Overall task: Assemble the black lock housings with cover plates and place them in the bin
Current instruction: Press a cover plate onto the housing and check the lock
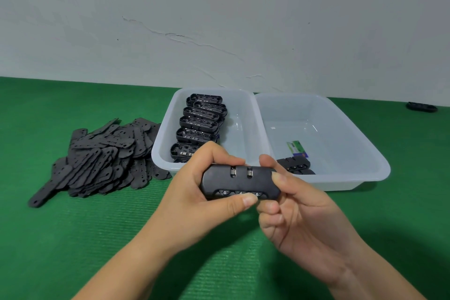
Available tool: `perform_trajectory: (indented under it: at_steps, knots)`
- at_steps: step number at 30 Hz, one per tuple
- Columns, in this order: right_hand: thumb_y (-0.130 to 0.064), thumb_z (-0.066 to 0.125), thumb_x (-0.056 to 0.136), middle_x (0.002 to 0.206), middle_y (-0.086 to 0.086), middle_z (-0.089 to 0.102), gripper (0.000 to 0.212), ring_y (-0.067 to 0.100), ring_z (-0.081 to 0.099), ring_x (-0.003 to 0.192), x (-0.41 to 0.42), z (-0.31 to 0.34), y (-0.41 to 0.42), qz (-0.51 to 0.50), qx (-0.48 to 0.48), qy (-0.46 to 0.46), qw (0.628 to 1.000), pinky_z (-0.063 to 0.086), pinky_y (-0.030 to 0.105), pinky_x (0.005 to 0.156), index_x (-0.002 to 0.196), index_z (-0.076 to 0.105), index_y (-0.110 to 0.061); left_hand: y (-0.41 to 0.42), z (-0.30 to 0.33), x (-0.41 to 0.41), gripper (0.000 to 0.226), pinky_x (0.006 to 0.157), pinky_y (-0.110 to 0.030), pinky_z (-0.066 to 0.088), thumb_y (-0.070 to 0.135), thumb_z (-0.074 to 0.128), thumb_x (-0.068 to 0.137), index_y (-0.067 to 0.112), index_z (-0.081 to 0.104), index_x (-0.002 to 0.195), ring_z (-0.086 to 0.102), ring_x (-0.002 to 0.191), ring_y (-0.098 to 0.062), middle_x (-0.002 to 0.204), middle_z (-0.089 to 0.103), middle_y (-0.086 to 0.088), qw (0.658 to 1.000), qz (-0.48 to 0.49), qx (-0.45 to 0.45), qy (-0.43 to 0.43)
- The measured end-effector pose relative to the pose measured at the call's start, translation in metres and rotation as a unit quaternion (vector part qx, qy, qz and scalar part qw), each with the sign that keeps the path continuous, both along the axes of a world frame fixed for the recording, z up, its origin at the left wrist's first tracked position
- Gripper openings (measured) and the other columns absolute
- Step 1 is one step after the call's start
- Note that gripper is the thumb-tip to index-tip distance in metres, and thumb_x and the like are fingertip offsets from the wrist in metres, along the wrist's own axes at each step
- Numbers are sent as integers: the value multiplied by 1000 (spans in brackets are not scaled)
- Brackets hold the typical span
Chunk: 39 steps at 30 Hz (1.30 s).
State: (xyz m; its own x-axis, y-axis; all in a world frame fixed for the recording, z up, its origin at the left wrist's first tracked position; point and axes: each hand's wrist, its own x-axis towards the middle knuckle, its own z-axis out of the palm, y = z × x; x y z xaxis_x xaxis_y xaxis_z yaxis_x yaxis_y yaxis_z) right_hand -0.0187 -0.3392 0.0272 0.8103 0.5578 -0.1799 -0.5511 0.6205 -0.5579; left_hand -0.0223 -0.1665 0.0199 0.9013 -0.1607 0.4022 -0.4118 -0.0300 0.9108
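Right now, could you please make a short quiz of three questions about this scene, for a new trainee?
1. True or false: the lock housing is held by both the left hand and the right hand.
2. Where does the pile of cover plates lie? A) inside the right bin B) on the green mat, left of the left bin C) on top of the housings
3. Fill in: the right bin holds far ____ black parts than the left bin.

Key: 1 true; 2 B; 3 fewer.
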Motion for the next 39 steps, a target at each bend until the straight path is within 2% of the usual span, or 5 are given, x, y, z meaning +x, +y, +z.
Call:
perform_trajectory:
  at_steps: [14, 20, 28, 33, 39]
  knots:
    - [-10, 91, 40, 68, 6, 63, 53, 12, 54, 45, 0, -1, 2, -14, 8, -1, 1000, 46, 20, 41, 90, 75, -15, -2, 2, 2, 35, 61, -19, 47, 31, 81, 56, 32, 61, 86, 55, 67, -5, 78, 62, 9, 1000, 4, -3, 26]
    - [-10, 92, 36, 69, 6, 64, 56, 12, 52, 43, 1, 0, -1, -19, 2, 0, 1000, 44, 19, 38, 89, 76, -14, 1, 6, 0, 36, 61, -10, 46, 22, 77, 65, 25, 57, 95, 56, 68, 5, 83, 64, 17, 998, -59, 9, 19]
    - [-11, 91, 41, 68, 5, 63, 53, 12, 54, 45, -2, -1, -2, -19, 7, -4, 1000, 45, 20, 41, 92, 75, -15, -3, 5, 2, 35, 60, -16, 46, 31, 81, 58, 33, 60, 86, 54, 65, -2, 78, 63, 12, 1000, -10, 3, 26]
    - [-11, 92, 37, 70, 5, 64, 56, 12, 53, 44, -2, 1, -4, -20, 2, -4, 1000, 45, 19, 39, 91, 76, -14, -1, 8, 0, 42, 63, -8, 46, 22, 80, 61, 23, 57, 95, 58, 69, 7, 84, 65, 19, 998, -55, 19, 9]
    - [-11, 92, 37, 69, 5, 63, 57, 12, 53, 44, -4, -1, -1, -24, 8, 0, 1000, 45, 19, 40, 92, 75, -15, -3, 7, 1, 33, 59, -15, 46, 27, 79, 60, 31, 60, 86, 53, 63, -2, 75, 62, 12, 999, -30, 2, 23]
